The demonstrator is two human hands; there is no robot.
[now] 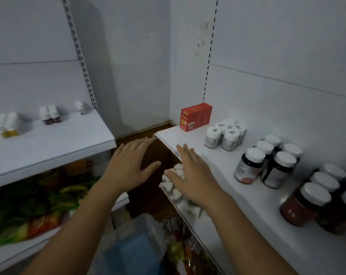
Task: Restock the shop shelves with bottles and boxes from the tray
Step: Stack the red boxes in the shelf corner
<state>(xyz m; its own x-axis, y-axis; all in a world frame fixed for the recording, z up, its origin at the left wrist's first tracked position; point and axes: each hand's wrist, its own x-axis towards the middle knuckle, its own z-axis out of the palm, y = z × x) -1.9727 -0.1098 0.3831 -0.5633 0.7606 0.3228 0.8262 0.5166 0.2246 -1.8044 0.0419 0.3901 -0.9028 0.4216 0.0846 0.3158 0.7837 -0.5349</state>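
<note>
Plainly the right shelf [217,167] carries dark white-capped bottles [249,165] and a red box [196,118], the plastic tray [136,241] sitting low between the arms. Such bottles look rigid, smooth and light, best gripped round the body; left hand [128,165] and right hand [192,175] spread straight fingers [140,141], holding nothing.

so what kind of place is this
Most likely a small shop, perhaps a pharmacy or health store. White shelves sit against slotted wall uprights, white-capped bottles stand in same-kind clusters near a red box, and colourful packets lie lower down on the left.
</note>
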